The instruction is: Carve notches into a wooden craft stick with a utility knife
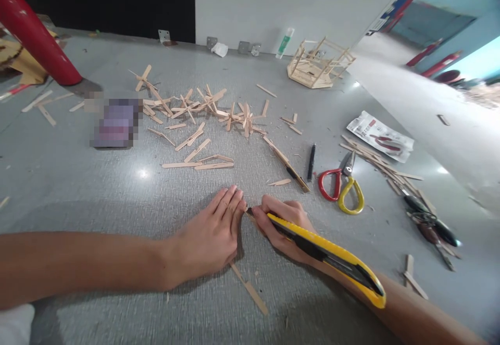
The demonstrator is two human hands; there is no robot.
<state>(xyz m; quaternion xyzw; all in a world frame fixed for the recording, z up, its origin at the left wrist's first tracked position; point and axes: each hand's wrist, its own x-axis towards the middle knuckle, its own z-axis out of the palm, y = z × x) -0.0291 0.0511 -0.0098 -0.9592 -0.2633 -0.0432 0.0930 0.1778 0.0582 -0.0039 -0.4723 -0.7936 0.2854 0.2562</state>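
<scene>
Head view: my left hand (213, 235) lies palm down on the surface (117, 194), its fingers close together and pressing; its thumb is hidden, so I cannot tell whether it pinches anything. My right hand (287, 225) has its fingers clamped on the yellow knife (324, 251), near the front end, with the tip down just beside my left fingertips. The stick (255, 298) comes out from under my left hand toward me, narrower for part of its length and wider at its near end, so I judge that some of its shaping is done. Its middle is covered, and I cannot tell how deep the present cut goes or whether it is through, so this cut looks unfinished to me. Beyond my hands lies a loose pile (187, 105) of sticks and cut bits, which suggests plenty of cutting is already done. The frame (307, 78) stands at the back, put together into an open many-sided shape. More uncut-looking strips (375, 160) lie to my right beside the scissors (347, 170), and neither hand touches them.
</scene>
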